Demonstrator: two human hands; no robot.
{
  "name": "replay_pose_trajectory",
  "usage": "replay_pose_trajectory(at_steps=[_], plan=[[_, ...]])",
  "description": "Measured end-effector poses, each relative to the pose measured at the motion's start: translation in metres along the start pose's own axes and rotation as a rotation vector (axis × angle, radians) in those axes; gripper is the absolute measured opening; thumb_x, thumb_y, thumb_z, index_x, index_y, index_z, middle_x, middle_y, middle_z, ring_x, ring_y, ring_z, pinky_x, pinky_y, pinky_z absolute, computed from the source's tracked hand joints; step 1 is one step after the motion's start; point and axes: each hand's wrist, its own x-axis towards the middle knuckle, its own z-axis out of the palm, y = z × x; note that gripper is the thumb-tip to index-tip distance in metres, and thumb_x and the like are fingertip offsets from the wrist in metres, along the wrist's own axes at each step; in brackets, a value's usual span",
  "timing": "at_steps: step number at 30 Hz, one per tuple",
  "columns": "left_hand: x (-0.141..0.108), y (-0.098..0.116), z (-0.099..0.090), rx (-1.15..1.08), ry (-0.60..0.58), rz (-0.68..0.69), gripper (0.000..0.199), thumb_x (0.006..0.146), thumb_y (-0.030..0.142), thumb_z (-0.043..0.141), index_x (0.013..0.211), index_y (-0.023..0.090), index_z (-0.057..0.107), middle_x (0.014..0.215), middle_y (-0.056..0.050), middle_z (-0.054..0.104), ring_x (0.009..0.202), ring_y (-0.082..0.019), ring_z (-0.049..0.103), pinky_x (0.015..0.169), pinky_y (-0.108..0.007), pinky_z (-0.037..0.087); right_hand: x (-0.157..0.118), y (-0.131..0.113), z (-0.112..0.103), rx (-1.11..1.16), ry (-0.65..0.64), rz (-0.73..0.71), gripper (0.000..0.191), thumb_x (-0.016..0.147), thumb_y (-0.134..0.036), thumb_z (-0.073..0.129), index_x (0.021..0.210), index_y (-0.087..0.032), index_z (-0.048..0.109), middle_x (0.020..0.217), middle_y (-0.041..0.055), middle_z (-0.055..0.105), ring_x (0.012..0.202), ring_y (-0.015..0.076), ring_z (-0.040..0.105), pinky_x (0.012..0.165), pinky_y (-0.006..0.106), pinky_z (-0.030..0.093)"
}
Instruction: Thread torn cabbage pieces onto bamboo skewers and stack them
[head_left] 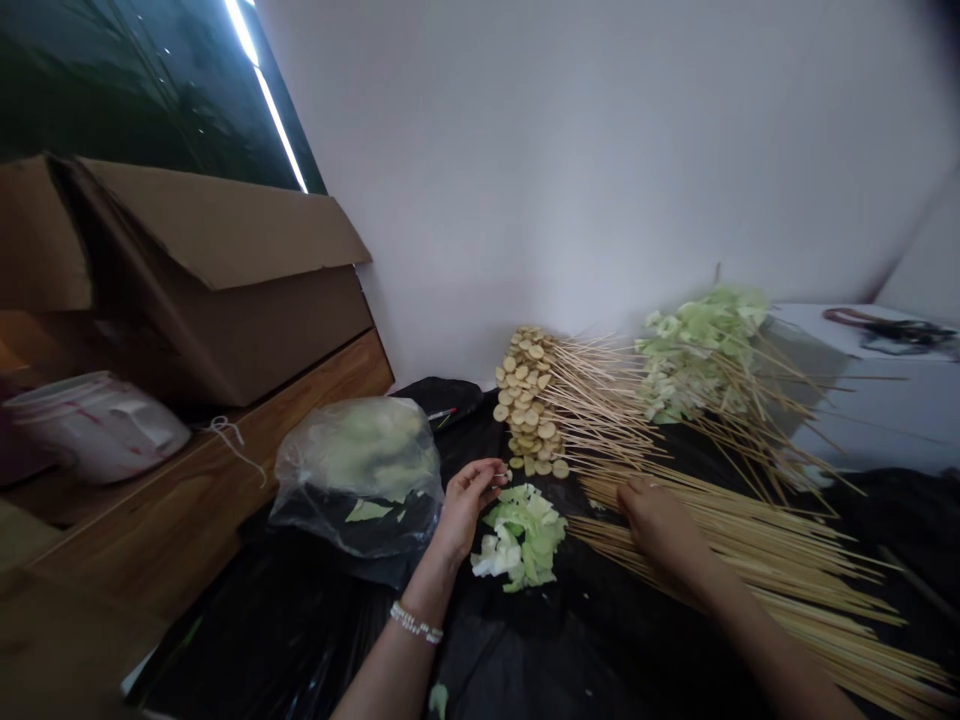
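Note:
Just above a small heap of torn cabbage leaves (525,535), my left hand (471,495) has its thumb and fingers pinched together. A tiny pale bit shows at the fingertips, too small to name. My right hand (656,515) rests over the loose wooden skewers (772,540), its fingers curled at their left ends; whether a skewer is between them is hidden. Behind the cabbage heap lie stacked skewers threaded with round, pale yellow slices (529,395), the sticks pointing right. Farther back on the right is a pile of skewered cabbage (701,345).
Left of my left hand sits a clear plastic bag (360,470) of cabbage. Black plastic sheeting (570,640) covers the work surface. Farther left are a white tub (97,425) and an open cardboard box (247,330). A white wall (570,170) stands behind.

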Motion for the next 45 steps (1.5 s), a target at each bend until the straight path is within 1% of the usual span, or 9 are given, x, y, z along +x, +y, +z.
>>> replay_pose_trajectory(at_steps=[7,11,15,20,25,32,36,41,45], plan=[[0.006,-0.007,-0.005,0.324,0.072,0.175,0.031,0.074,0.044,0.068,0.086,0.015,0.072,0.074,-0.005,0.068,0.06,-0.014,0.056,0.059,-0.024,0.041,-0.001,-0.018,0.0,-0.039,0.129,-0.082,0.025,0.08,-0.003,0.042,0.093,-0.018,0.058,0.08,0.0056,0.063,0.072,0.0183,0.056,0.065,0.028,0.032],[0.001,-0.004,-0.007,0.476,-0.111,0.21,0.024,0.067,0.03,0.074,0.088,0.017,0.074,0.086,-0.007,0.07,0.073,-0.019,0.059,0.069,-0.027,0.043,-0.003,-0.026,0.01,0.003,0.215,-0.125,0.034,0.082,-0.005,0.041,0.107,-0.022,0.057,0.092,0.0046,0.065,0.072,0.0159,0.058,0.061,0.026,0.033],[-0.007,0.001,-0.009,0.617,-0.338,0.253,0.044,0.053,0.01,0.075,0.095,0.023,0.076,0.099,-0.007,0.07,0.095,-0.025,0.058,0.091,-0.033,0.04,-0.006,-0.03,0.013,0.026,0.268,-0.158,0.031,0.086,-0.012,0.043,0.109,-0.024,0.059,0.093,0.0041,0.066,0.07,0.0155,0.059,0.059,0.025,0.034],[-0.005,-0.004,-0.007,0.719,-0.271,0.299,0.03,0.063,0.01,0.064,0.085,0.025,0.078,0.09,-0.004,0.072,0.09,-0.025,0.059,0.09,-0.032,0.041,-0.009,-0.041,0.003,-0.006,0.266,-0.161,0.029,0.089,-0.013,0.042,0.109,-0.022,0.061,0.094,0.0059,0.066,0.07,0.0167,0.058,0.061,0.026,0.036],[-0.002,-0.005,-0.005,0.637,-0.126,0.263,0.018,0.072,0.025,0.066,0.086,0.021,0.077,0.089,-0.005,0.073,0.084,-0.023,0.062,0.079,-0.028,0.043,-0.009,-0.047,0.0,0.057,0.309,-0.146,0.032,0.092,-0.015,0.039,0.116,-0.018,0.059,0.099,0.0099,0.066,0.08,0.0188,0.06,0.071,0.028,0.043],[0.003,-0.011,-0.007,0.453,-0.041,0.146,0.019,0.068,0.034,0.072,0.076,0.016,0.074,0.065,-0.002,0.067,0.064,-0.018,0.057,0.061,-0.024,0.04,-0.01,-0.049,0.002,0.071,0.329,-0.174,0.041,0.086,-0.008,0.04,0.121,-0.016,0.059,0.103,0.011,0.067,0.082,0.02,0.062,0.07,0.029,0.047],[0.002,-0.011,-0.004,0.412,-0.049,0.094,0.02,0.07,0.035,0.07,0.075,0.016,0.071,0.065,-0.001,0.065,0.062,-0.016,0.058,0.061,-0.025,0.043,-0.011,-0.052,0.002,0.049,0.317,-0.195,0.044,0.083,-0.005,0.039,0.12,-0.016,0.06,0.102,0.0106,0.067,0.077,0.0195,0.062,0.066,0.029,0.047],[-0.003,-0.008,0.001,0.08,-0.134,-0.015,0.018,0.069,0.032,0.071,0.075,0.018,0.062,0.08,-0.002,0.067,0.076,-0.02,0.067,0.076,-0.031,0.05,-0.011,-0.048,0.006,0.025,0.318,-0.216,0.044,0.085,-0.009,0.041,0.124,-0.017,0.058,0.102,0.0098,0.068,0.072,0.0173,0.062,0.061,0.027,0.044],[-0.007,-0.003,0.005,-0.042,-0.212,-0.086,0.019,0.067,0.026,0.071,0.079,0.016,0.061,0.085,-0.005,0.068,0.085,-0.023,0.069,0.081,-0.035,0.051,-0.011,-0.046,0.009,0.026,0.338,-0.24,0.045,0.086,-0.01,0.041,0.127,-0.019,0.056,0.1,0.0089,0.068,0.074,0.0172,0.061,0.062,0.026,0.044]])
